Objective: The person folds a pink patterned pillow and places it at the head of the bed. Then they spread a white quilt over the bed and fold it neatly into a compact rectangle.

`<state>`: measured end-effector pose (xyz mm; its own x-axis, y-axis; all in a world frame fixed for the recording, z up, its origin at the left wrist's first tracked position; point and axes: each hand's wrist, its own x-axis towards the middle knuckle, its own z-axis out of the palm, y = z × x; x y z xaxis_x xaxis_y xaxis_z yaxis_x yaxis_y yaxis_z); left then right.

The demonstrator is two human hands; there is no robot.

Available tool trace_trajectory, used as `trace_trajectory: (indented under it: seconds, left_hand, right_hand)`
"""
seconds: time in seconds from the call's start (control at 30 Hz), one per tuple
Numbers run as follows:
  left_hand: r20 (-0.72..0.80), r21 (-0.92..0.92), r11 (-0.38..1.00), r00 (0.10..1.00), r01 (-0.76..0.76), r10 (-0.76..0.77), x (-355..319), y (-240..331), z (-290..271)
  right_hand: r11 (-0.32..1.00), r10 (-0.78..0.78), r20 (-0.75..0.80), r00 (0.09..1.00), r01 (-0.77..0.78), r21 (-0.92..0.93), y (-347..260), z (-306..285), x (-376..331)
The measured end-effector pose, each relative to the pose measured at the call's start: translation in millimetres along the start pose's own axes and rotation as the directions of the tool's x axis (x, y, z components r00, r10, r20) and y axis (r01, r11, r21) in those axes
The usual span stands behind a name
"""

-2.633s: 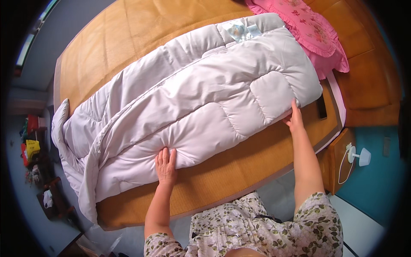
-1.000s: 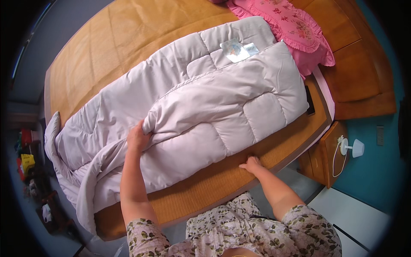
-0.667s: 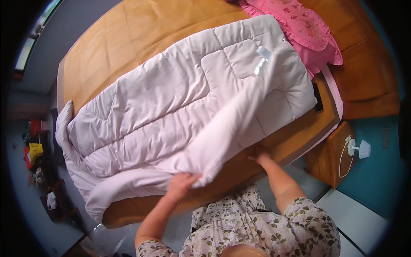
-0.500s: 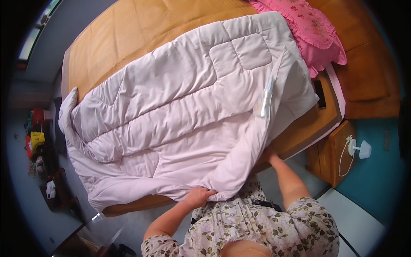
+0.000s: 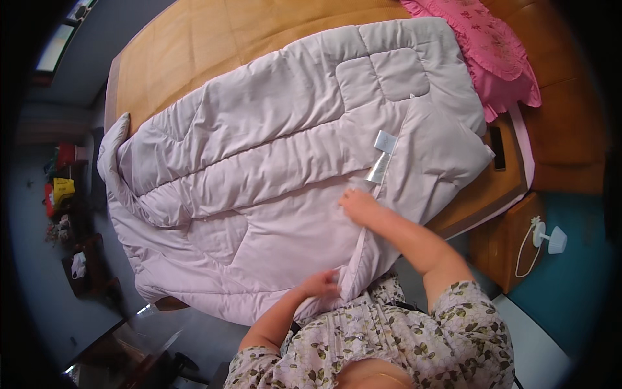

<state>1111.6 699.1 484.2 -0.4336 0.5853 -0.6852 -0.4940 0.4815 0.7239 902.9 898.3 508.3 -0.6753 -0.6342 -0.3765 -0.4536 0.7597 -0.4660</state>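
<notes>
Gripping the near edge of the pale lilac quilt (image 5: 272,181), the left hand (image 5: 321,285) has its fingers closed on a fold, while the right hand (image 5: 359,206) rests on the cloth just beside the white label (image 5: 382,155); whether its fingers pinch the seam I cannot tell. Most of the quilt lies spread across the bed (image 5: 194,52), its near left part hanging over the edge. That overhang could drag it to the floor, and uneven pulling could skew it toward the pink pillow (image 5: 492,52) at far right.

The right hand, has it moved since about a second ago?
Yes. The right hand went from the wooden bed edge up onto the quilt, away from the person.
</notes>
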Motion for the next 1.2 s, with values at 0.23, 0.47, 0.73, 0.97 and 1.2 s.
trace_trajectory:
  seconds: [0.23, 0.47, 0.73, 0.97, 1.2]
  left_hand:
    - [-0.782, -0.624, 0.52, 0.475, -0.584, -0.404, -21.8, -53.6, -174.6]
    - [-0.757, -0.491, 0.109, 0.361, -0.865, -0.544, -15.2, -21.7, -259.1]
    - [-0.774, -0.393, 0.073, 0.286, -0.917, -0.565, -21.6, -26.2, -299.5]
    - [-0.778, -0.281, 0.16, 0.127, -0.946, -0.616, -35.7, -24.4, -334.4]
    - [-0.956, -0.267, 0.537, 0.152, -0.8, -0.25, -143.0, 32.8, -525.2]
  right_hand:
    - [0.872, 0.449, 0.159, 0.879, -0.391, -0.295, 119.9, -43.7, -54.1]
    - [0.274, 0.856, 0.327, 0.401, -0.887, 0.371, 144.8, -52.0, -207.9]
    - [0.003, 0.914, 0.066, 0.401, -0.167, 0.986, 193.4, -26.0, -128.5]
    - [-0.374, 0.918, 0.149, 0.367, 0.677, 0.634, 256.2, -47.8, -34.9]
    - [-0.046, 0.887, -0.218, 0.407, 0.548, 0.835, 257.9, -254.7, 72.1]
